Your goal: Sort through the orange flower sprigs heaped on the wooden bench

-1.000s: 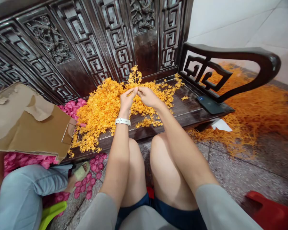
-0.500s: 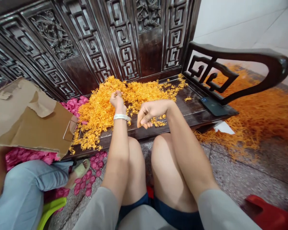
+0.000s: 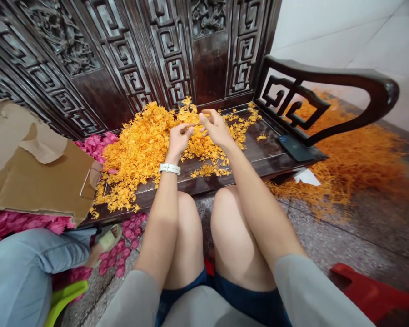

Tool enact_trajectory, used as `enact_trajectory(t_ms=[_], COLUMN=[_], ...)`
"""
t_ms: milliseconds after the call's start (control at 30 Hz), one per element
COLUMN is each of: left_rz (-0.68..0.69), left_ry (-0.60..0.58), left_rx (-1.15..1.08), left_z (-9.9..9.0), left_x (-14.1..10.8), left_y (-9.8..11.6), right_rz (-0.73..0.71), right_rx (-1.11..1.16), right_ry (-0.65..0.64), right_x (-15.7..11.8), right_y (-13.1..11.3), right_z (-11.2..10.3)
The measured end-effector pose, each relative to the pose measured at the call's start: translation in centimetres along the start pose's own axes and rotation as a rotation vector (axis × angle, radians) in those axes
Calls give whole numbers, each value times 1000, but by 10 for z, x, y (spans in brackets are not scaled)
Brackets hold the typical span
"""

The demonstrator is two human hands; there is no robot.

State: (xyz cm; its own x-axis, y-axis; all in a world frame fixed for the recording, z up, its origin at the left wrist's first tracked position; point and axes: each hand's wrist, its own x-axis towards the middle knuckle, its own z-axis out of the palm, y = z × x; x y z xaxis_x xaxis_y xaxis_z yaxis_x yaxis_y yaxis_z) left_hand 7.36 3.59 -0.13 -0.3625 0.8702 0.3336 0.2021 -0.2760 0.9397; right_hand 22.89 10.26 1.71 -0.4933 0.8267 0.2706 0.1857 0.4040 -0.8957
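Note:
My left hand (image 3: 179,140), with a pale watch band on its wrist, is pinched closed above the heap of yellow-orange artificial flower pieces (image 3: 139,136). My right hand (image 3: 215,128) is beside it, fingers bent toward the left fingertips. A thin orange strand seems to span the gap between the two hands, and its ends are hidden by the fingers. Just behind the fingertips a cluster of orange flower pieces (image 3: 188,106) stands out; whether it is held or lies on the heap I cannot tell.
The heap spreads over a dark carved wooden bench (image 3: 259,156). A phone (image 3: 296,148) lies near the armrest (image 3: 344,75). Cardboard (image 3: 44,177) and pink flowers (image 3: 97,146) are at left, beside a seated person's leg (image 3: 23,268). Orange stems (image 3: 357,159) pile on the floor at right.
My right hand has risen away from the bench's front edge to meet the left. My left hand has shifted slightly right, and the hands now almost touch. The view has turned a little.

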Motion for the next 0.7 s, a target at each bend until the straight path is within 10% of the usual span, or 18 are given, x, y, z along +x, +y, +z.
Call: enact_trajectory(t_ms=[200, 433, 700], left_rz=[-24, -176, -267], left_ry=[-216, -93, -17], left_rx=[-26, -286, -330], left_z=[11, 25, 45], left_x=[-9, -7, -8], left_y=[12, 18, 10], right_rz=[-85, -133, -145], right_rx=[-113, -158, -144], right_ry=[54, 270, 228], right_x=[3, 2, 0], right_y=[0, -9, -12], right_z=[7, 2, -8])
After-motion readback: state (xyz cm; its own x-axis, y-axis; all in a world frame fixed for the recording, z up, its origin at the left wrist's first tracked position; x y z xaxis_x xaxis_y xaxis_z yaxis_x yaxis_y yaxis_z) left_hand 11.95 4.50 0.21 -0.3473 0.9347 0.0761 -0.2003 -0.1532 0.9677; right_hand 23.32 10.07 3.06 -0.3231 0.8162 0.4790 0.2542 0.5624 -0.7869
